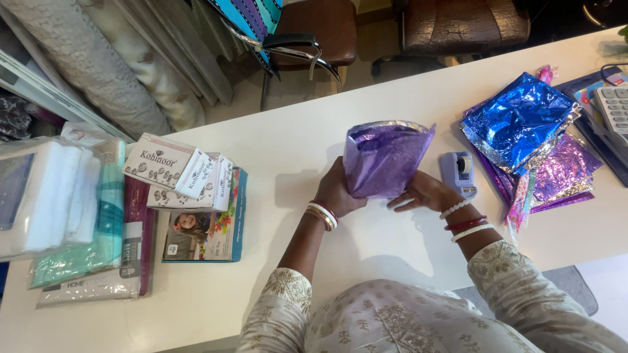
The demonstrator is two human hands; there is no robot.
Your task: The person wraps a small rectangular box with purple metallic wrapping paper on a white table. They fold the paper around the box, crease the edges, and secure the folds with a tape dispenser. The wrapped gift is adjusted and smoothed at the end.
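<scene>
- Packets (98, 216) of folded cloth in clear wrap lie at the far left of the desk (366, 104), white and pale green ones on top, well apart from both hands.
- Boxes (171, 171), white with dark print, sit stacked just right of those packets, resting partly on a flat picture box (216, 232).
- Left hand (337, 191), with bangles at the wrist, cups the left edge of the purple parcel (384, 160); its grip is closed around that edge, fingers hidden behind the foil.
- Purple parcel stands upright near the middle of the desk, a box shape wrapped in crinkled purple foil. Its long axis runs away from the person, bottom end resting on the desk between the two hands, top end towards the chairs, where a silver edge of the foil shows.
- Right hand (422, 193) lies flat and spread at the parcel's lower right corner, fingers pointing left and touching the base; the grip is wide, pressing rather than clasping.
- Both hands meet the parcel at its near end, left hand higher on the side, right hand lower at the foot, so neither is clearly nearer.
- Tape holder (459, 171), small and grey-blue, sits just beside the right hand, on its far right side; the right hand is the closer one to it.
- Foil sheets (523, 121), blue on top and purple under, lie heaped further right, near the tape holder but apart from the hands.
- Calculator (613, 108) shows at the right edge.
</scene>
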